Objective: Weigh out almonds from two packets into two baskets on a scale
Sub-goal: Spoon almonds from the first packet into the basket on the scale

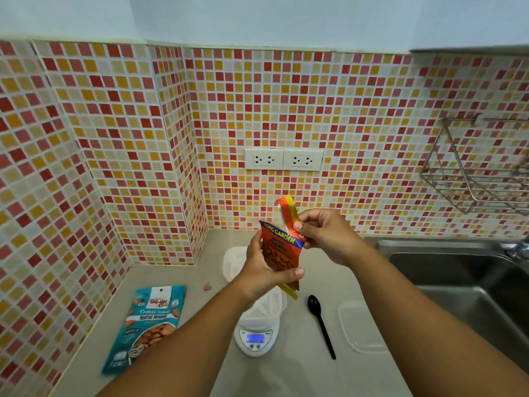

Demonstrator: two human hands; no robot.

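An orange salted-almonds packet [279,252] is held up above the counter. My left hand [262,272] grips its body from the left, thumb across the front. My right hand [323,236] pinches the packet's top strip [287,209], which stands partly torn away. Below, a white basket [267,306] sits on the white digital scale [254,339], whose display is lit blue. Another white basket [233,260] stands on the counter behind my left hand, partly hidden. A teal roasted-almonds packet [148,322] lies flat at the left.
A black plastic spoon [320,325] lies right of the scale, and a clear lid [360,328] lies beyond it. The steel sink [458,282] fills the right side. A wire rack [475,167] hangs on the tiled wall. A small red scrap [207,287] lies on the counter.
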